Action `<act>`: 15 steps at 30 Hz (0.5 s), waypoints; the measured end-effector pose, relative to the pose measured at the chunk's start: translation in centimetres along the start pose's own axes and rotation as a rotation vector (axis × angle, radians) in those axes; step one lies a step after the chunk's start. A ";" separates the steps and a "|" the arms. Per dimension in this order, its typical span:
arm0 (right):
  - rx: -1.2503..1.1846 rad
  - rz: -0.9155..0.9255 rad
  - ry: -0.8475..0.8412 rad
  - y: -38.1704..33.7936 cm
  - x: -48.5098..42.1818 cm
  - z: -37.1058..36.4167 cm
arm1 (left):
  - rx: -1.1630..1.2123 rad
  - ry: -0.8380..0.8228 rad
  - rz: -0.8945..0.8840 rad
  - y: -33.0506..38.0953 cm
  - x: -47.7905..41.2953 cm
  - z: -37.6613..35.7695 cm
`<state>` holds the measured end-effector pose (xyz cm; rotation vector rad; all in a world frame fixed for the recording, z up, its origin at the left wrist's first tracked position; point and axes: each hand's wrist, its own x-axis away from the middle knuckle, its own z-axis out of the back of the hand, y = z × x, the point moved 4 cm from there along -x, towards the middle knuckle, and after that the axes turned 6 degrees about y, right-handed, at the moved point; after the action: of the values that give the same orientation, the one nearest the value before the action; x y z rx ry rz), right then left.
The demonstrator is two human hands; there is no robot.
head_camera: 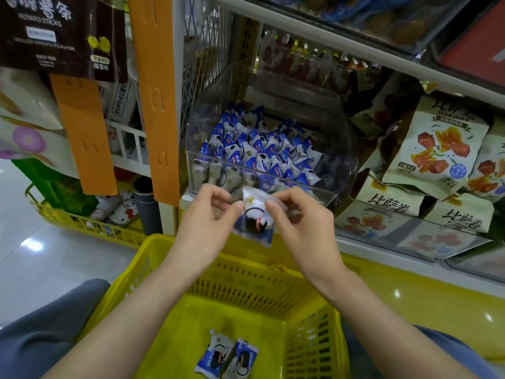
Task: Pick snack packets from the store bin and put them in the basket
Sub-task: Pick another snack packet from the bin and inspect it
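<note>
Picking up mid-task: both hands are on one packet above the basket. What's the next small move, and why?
Probably lower and release it. The left hand and right hand pinch the blue-and-white packet over the yellow basket, where two packets already lie.

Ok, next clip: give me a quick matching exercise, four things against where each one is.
Things:
1. held packet
2. two packets
3. clear bin
4. potato sticks bag

Places:
A. on the basket floor
B. hanging top left
C. pinched between left hand and right hand
D. on the shelf, holding many blue packets

Pairs: 1-C, 2-A, 3-D, 4-B
</note>
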<state>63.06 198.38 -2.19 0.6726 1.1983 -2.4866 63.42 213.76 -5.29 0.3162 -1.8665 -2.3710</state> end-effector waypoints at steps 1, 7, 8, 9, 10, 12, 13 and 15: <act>-0.049 -0.023 0.034 0.0 -0.1 0.2 | -0.048 -0.002 0.034 -0.2 -0.2 0.2; -0.115 0.136 0.016 -1.1 0.1 0.3 | 0.292 -0.215 0.383 -0.2 0.0 -0.6; -0.091 0.180 -0.017 -1.2 0.2 0.0 | 0.383 -0.229 0.392 0.0 0.1 -0.7; -0.061 0.222 -0.047 -1.2 0.4 -0.2 | 0.453 -0.241 0.382 0.2 0.1 -0.6; -0.026 0.257 -0.077 -1.3 0.4 -0.5 | 0.492 -0.249 0.353 0.3 0.1 -0.5; 0.051 0.313 -0.139 -1.4 0.6 -0.9 | 0.497 -0.216 0.291 0.6 0.1 -0.3; 0.080 0.324 -0.165 -1.4 0.6 -1.0 | 0.473 -0.169 0.275 0.6 0.0 -0.2; 0.067 0.258 -0.175 -1.3 0.6 -1.1 | 0.412 -0.078 0.257 0.5 -0.1 0.1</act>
<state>62.22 200.02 -2.25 0.5727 0.9073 -2.3230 63.47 213.75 -4.73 0.0104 -2.2688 -1.8521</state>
